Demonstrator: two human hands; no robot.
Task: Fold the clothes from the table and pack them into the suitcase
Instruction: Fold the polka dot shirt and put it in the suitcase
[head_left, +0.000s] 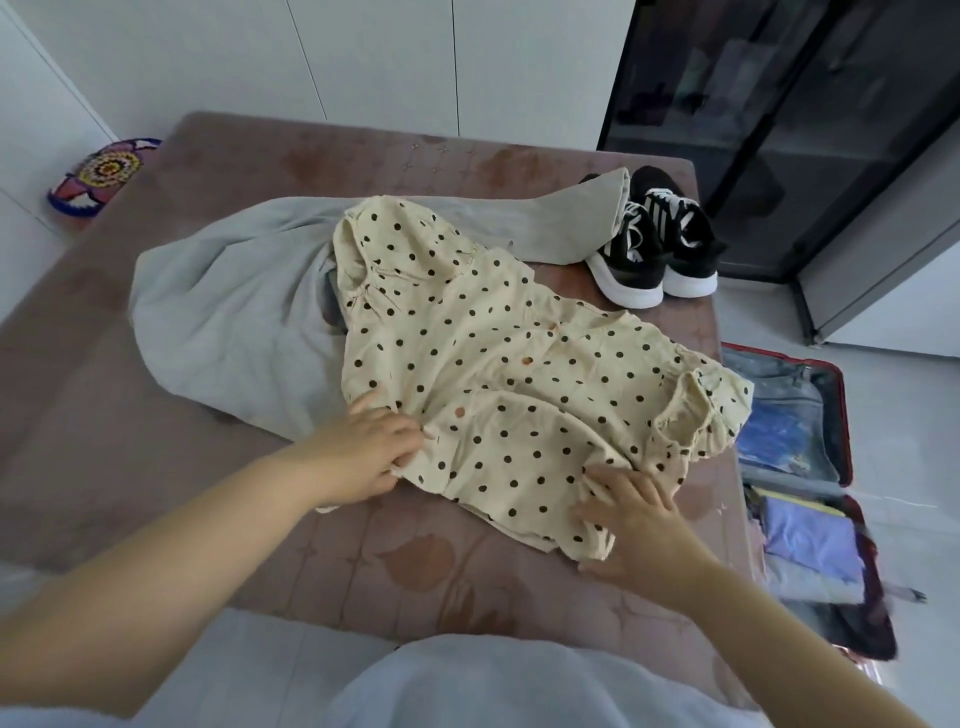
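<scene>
Left hand (363, 452) on blouse (498, 374), sneakers (654, 249) beyond

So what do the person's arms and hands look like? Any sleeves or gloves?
No gloves, and no sleeves in sight: the left hand and right hand are bare, and so are the left forearm and right forearm. No ring, watch or bracelet shows. At the bottom edge the person wears pale bluish-white clothing.

A home room — white closet doors (363, 62), dark glass cabinet (779, 130), open suitcase (845, 415).
</scene>
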